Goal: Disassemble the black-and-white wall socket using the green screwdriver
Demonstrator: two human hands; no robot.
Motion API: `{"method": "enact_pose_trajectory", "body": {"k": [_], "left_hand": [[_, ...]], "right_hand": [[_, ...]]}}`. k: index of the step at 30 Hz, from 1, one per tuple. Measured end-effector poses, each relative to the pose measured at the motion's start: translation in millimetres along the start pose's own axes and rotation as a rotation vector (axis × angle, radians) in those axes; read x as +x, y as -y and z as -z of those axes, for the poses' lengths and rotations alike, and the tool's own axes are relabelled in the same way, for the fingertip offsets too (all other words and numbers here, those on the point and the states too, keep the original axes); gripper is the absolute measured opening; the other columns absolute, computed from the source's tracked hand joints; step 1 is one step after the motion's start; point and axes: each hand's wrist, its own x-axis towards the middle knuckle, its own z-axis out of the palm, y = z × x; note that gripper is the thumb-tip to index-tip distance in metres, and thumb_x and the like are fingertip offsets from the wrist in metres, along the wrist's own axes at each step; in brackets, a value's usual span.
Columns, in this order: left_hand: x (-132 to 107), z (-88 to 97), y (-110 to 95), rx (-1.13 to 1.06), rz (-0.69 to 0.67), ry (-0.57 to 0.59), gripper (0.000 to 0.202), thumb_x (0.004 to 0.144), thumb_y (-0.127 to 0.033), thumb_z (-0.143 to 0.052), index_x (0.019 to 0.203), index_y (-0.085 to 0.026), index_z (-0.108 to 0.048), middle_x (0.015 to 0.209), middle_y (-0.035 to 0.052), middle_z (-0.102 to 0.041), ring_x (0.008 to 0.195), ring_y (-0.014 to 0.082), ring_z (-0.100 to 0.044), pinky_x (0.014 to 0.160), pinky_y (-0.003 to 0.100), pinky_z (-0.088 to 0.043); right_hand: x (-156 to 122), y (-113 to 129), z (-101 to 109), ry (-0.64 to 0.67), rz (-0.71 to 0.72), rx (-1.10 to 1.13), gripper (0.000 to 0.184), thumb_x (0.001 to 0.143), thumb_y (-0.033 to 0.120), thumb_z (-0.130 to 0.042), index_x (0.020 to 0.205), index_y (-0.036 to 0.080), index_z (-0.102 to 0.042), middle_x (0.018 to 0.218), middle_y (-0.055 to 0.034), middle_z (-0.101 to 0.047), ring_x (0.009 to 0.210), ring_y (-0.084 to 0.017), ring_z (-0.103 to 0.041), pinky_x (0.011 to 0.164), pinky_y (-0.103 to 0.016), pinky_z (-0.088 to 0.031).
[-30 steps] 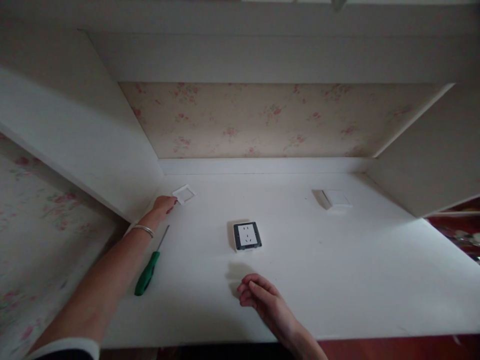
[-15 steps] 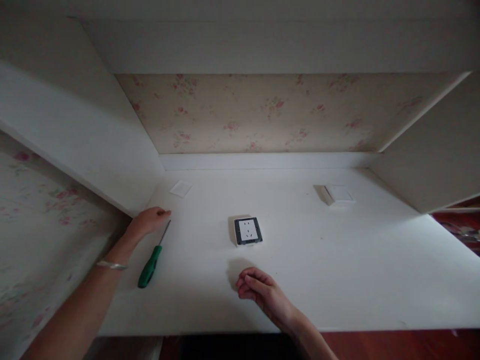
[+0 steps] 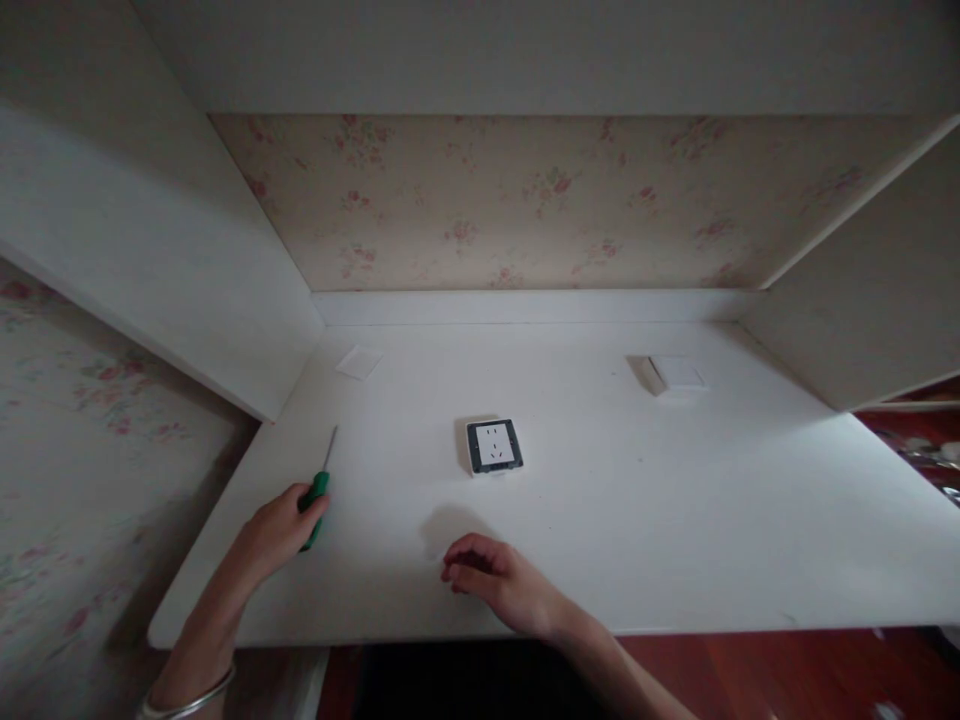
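Note:
My left hand (image 3: 279, 527) rests on the green handle of a screwdriver (image 3: 318, 489) lying on the white desk (image 3: 675, 500), fingers curled over it. Its metal shaft points away from me. My right hand (image 3: 491, 578) lies near the front edge with fingers loosely curled and nothing in them. A wall socket (image 3: 493, 446) with a dark frame and white face sits just beyond my right hand. A thin white square frame (image 3: 359, 362) lies at the back left.
A white box-like socket part (image 3: 675, 375) sits at the back right. White side panels wall in the desk on both sides, with flowered wallpaper behind. The desk's front edge is right under my wrists.
My left hand has drawn back from the white frame at the back left and come down onto the screwdriver's handle. My right hand has shifted slightly left.

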Motion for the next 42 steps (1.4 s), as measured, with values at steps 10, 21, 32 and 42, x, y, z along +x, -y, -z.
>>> {"method": "enact_pose_trajectory", "body": {"k": [10, 21, 32, 42], "left_hand": [[-82, -50.3, -127, -1.019, -0.162, 0.317, 0.031, 0.079, -0.045, -0.056, 0.078, -0.015, -0.064, 0.066, 0.0024, -0.063, 0.063, 0.0157, -0.057, 0.059, 0.024, -0.045], [-90, -68.4, -165, -0.962, -0.448, 0.407, 0.046, 0.087, -0.054, -0.042, 0.078, -0.015, -0.063, 0.066, 0.0018, -0.061, 0.061, 0.0136, -0.055, 0.057, 0.024, -0.043], [-7, -119.6, -159, -0.464, -0.795, -0.222, 0.077, 0.064, -0.048, -0.074, 0.128, -0.02, -0.042, 0.13, 0.0123, -0.046, 0.123, 0.029, -0.039, 0.103, 0.045, -0.032], [12, -121.4, -161, -0.577, -0.809, -0.125, 0.076, 0.058, -0.047, -0.079, 0.122, -0.02, -0.05, 0.125, 0.0121, -0.055, 0.119, 0.0323, -0.045, 0.101, 0.046, -0.033]], "right_hand": [[-24, 26, -27, -0.14, 0.402, -0.598, 0.066, 0.077, 0.013, -0.057, 0.136, 0.03, -0.032, 0.126, -0.0072, -0.045, 0.096, -0.016, -0.055, 0.084, -0.033, -0.049], [-33, 19, 0, -0.648, 0.766, -0.962, 0.054, 0.081, 0.012, -0.053, 0.13, 0.031, -0.043, 0.104, -0.007, -0.048, 0.089, -0.019, -0.053, 0.074, -0.034, -0.049], [-29, 89, 49, -1.268, 0.804, -0.343, 0.033, 0.084, 0.039, -0.054, 0.114, 0.026, -0.052, 0.104, -0.0044, -0.053, 0.087, -0.014, -0.055, 0.079, -0.033, -0.047], [-19, 112, 34, -1.006, 0.487, -0.537, 0.042, 0.082, 0.057, -0.049, 0.097, 0.017, -0.052, 0.079, -0.0058, -0.067, 0.066, -0.017, -0.065, 0.062, -0.03, -0.049]]}}
